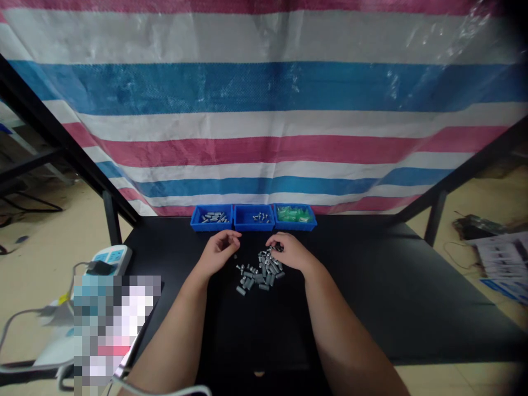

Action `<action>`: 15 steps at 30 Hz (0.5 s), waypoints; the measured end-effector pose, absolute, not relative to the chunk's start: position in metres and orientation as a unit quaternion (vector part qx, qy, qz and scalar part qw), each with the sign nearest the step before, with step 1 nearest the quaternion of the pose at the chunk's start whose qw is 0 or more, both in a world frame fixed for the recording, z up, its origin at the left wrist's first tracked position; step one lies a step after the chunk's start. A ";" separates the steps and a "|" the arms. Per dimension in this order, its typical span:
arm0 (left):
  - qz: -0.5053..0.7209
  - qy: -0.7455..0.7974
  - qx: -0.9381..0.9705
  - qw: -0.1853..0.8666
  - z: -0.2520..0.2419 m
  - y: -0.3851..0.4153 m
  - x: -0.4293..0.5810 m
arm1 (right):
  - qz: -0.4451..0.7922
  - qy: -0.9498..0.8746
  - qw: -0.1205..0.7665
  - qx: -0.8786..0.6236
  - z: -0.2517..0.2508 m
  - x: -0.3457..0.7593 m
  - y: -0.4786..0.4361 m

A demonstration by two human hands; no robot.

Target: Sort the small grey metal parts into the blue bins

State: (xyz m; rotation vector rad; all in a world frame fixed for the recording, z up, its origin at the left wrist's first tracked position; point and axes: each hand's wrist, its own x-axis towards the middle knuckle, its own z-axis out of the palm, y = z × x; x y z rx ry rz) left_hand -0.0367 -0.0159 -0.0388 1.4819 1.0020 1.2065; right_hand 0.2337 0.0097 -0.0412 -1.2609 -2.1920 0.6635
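Observation:
A loose pile of small grey cylinders [267, 269] and silvery screw-like pieces [240, 268] lies on the black table between my hands. My right hand [292, 254] is at the pile's far right edge, its fingers curled inward over the small metal parts. What sits between those fingertips is too small to make out. To the left of the pile, my left hand [218, 253] hovers with bent fingers, thumb and fingertips apart, and nothing visible in it. A tiny dark piece [235, 256] lies just below its thumb.
Three blue bins stand along the table's back edge: one with grey cylinders [212, 218], one with small screws [260, 218], one with green plastic packets [293, 213]. A power strip [109, 258] and cables are at left. A striped sheet [264, 126] hangs behind.

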 end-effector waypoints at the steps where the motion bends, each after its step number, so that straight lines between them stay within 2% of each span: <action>1: 0.459 0.424 0.643 0.443 -0.037 -0.018 -0.036 | 0.251 -0.814 0.248 -0.461 -0.041 0.235 0.009; 5: 0.330 0.435 0.768 0.337 -0.028 -0.027 -0.034 | 0.250 -0.822 0.235 -0.455 -0.040 0.235 0.009; 15: 0.215 0.379 0.856 0.277 -0.013 -0.043 -0.013 | 0.241 -0.807 0.254 -0.476 -0.036 0.229 0.009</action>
